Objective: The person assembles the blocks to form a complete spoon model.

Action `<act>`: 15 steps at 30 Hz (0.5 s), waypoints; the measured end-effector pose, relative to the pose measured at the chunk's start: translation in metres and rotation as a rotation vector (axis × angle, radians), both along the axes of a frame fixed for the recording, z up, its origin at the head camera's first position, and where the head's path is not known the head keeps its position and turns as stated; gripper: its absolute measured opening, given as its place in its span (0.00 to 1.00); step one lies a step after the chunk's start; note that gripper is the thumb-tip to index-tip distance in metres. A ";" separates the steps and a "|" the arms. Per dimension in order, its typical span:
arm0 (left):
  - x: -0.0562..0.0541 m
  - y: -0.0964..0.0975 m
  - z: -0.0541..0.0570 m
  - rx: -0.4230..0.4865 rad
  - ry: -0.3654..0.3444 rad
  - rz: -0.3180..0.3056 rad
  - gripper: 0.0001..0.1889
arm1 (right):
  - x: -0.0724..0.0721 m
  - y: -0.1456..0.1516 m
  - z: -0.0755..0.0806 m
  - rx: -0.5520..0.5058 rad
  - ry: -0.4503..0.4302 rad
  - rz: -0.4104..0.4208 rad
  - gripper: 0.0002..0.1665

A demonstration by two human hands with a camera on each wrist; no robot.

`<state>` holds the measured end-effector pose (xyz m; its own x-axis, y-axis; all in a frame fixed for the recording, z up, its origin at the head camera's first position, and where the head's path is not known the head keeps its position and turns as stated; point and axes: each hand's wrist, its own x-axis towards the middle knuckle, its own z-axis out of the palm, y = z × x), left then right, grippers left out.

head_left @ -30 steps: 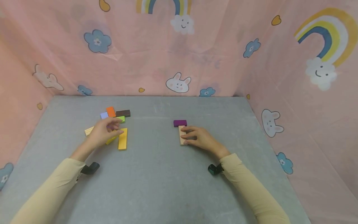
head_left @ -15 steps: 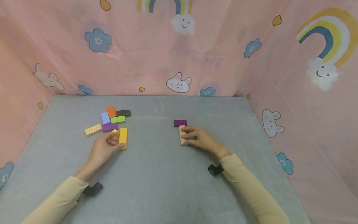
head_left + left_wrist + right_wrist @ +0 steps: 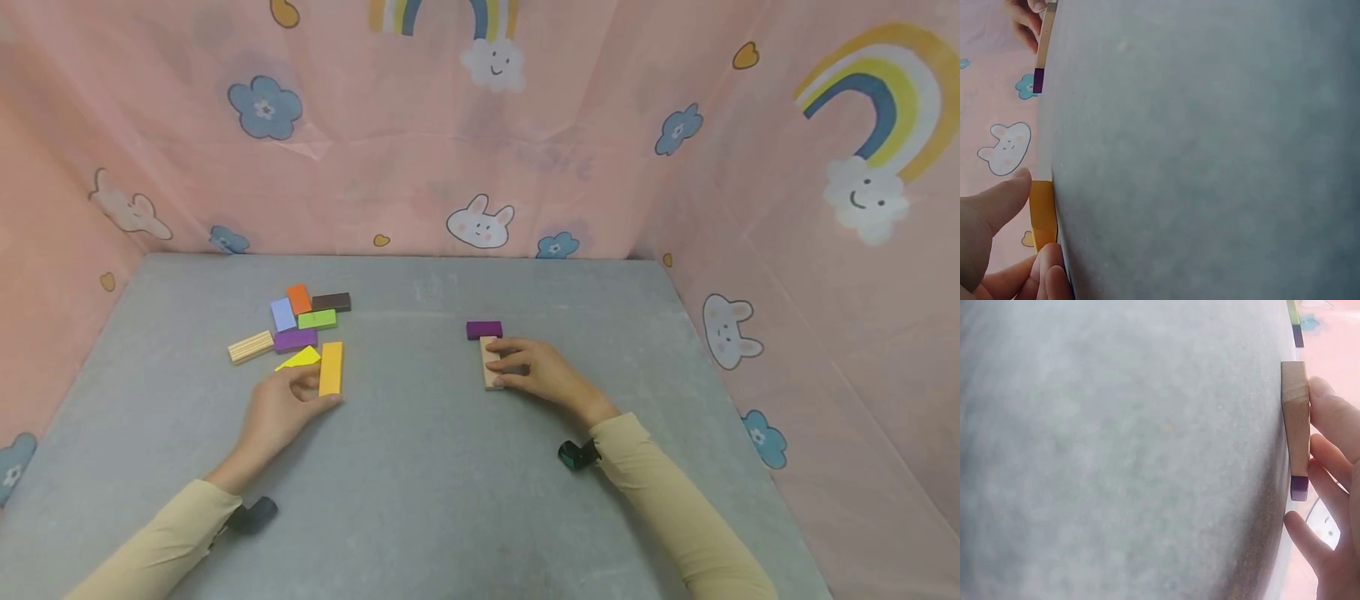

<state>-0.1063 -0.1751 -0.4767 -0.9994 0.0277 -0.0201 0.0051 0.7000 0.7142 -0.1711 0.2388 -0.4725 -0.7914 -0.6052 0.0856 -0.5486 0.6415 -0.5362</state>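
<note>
My left hand (image 3: 281,408) is at a long orange-yellow block (image 3: 331,369) lying flat on the grey table. Its thumb is at the block's near end and its curled fingers are at the left side; the left wrist view has the block (image 3: 1043,212) between thumb and fingers. Partly behind this hand lies a bright yellow triangular block (image 3: 302,358). On the right, the fingertips of my right hand (image 3: 536,371) rest on a plain wooden block (image 3: 490,358), also plain to see as a wooden block (image 3: 1295,419) in the right wrist view. A dark purple block (image 3: 483,330) lies across its far end.
Left of centre lie several other blocks: a ridged wooden one (image 3: 251,347), a violet one (image 3: 296,340), a light blue one (image 3: 282,315), an orange one (image 3: 298,298), a green one (image 3: 317,319) and a dark brown one (image 3: 332,302). Pink patterned cloth (image 3: 390,167) surrounds the table.
My left hand has come down from over the block cluster toward me, to the orange-yellow block's near end, uncovering the violet and light blue blocks. My right hand stays on the wooden block.
</note>
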 end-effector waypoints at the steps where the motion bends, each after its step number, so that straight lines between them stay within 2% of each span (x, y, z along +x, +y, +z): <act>1: 0.000 0.000 0.000 -0.003 -0.001 -0.001 0.32 | 0.000 0.000 0.000 -0.001 0.001 0.002 0.19; 15: 0.002 0.002 0.005 -0.050 0.016 -0.013 0.27 | 0.001 -0.001 0.001 -0.013 -0.005 -0.002 0.18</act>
